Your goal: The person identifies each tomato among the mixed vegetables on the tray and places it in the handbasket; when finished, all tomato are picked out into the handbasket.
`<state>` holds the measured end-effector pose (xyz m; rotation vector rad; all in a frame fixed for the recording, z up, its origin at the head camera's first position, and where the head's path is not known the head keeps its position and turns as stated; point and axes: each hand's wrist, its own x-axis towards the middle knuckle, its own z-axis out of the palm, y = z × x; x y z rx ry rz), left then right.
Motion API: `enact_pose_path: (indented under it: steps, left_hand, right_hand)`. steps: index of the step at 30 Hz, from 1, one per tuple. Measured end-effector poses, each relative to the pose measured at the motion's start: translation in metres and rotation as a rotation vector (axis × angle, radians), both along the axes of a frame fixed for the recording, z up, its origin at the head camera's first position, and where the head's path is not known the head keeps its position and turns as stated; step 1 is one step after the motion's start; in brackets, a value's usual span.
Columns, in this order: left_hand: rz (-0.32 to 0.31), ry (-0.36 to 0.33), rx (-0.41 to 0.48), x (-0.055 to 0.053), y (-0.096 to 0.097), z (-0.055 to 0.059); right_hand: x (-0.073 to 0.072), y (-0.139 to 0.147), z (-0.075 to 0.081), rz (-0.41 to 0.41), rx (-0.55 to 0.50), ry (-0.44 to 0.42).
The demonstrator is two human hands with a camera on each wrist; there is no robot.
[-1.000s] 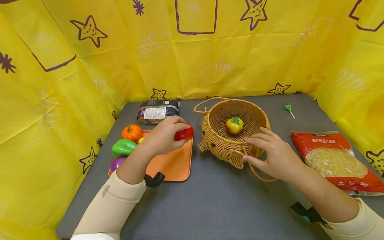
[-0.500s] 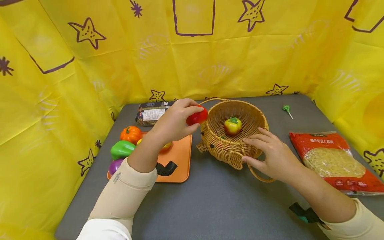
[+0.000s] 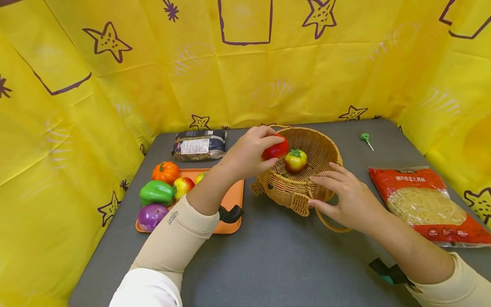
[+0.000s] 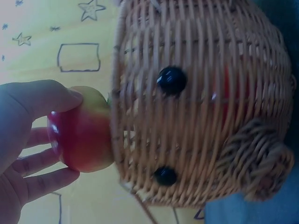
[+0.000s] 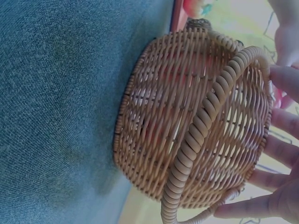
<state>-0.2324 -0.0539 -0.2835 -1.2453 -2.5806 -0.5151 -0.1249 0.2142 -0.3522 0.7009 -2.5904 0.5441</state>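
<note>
My left hand [image 3: 249, 153] holds a red apple [image 3: 278, 149] between thumb and fingers, over the left rim of the wicker basket [image 3: 285, 187]. In the left wrist view the apple [image 4: 84, 135] shows red with a yellow-green side, right by the rim. The basket has black bead eyes and a woven snout and ears. Inside lies a yellow-red fruit [image 3: 295, 162] with a green leafy top, and something red shows through the weave. My right hand [image 3: 347, 198] rests spread on the basket's near right rim, fingers nearly straight, thumb low near the ear and handle [image 5: 196, 126].
At left, an orange tray [image 3: 230, 204] bears a pumpkin [image 3: 166, 172], a green pepper-like vegetable [image 3: 156, 192], a purple vegetable [image 3: 151, 216] and another apple [image 3: 183, 187]. A dark food packet [image 3: 199, 146] lies behind. At right are a pasta bag [image 3: 427, 204] and a green lollipop [image 3: 365, 137].
My left hand has carried the apple from above the tray, up and rightward to the basket's rim. My right hand has stayed at the basket.
</note>
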Motion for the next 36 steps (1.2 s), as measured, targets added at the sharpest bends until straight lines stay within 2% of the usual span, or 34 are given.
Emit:
enact_pose_path:
  steps: [6,12,20,28,36]
  left_hand:
    - [-0.042,-0.014,-0.042,-0.002,0.016,-0.01]
    - [-0.061,-0.022,-0.081,-0.003,0.021,-0.019]
    - [-0.035,-0.061,-0.088,-0.004,0.019,-0.022]
    - [0.0,-0.064,-0.084,-0.001,0.004,-0.015]
    - [0.072,-0.117,-0.125,-0.003,-0.026,-0.013]
  right_hand:
    - [0.0,0.0,-0.001,-0.007,0.002,0.006]
    - [0.0,-0.001,-0.001,0.001,-0.012,0.018]
    - [0.0,-0.001,0.001,-0.001,-0.011,0.013]
    - [0.001,-0.001,0.0,-0.013,0.0,0.004]
    - [0.001,-0.001,0.001,-0.015,-0.007,-0.005]
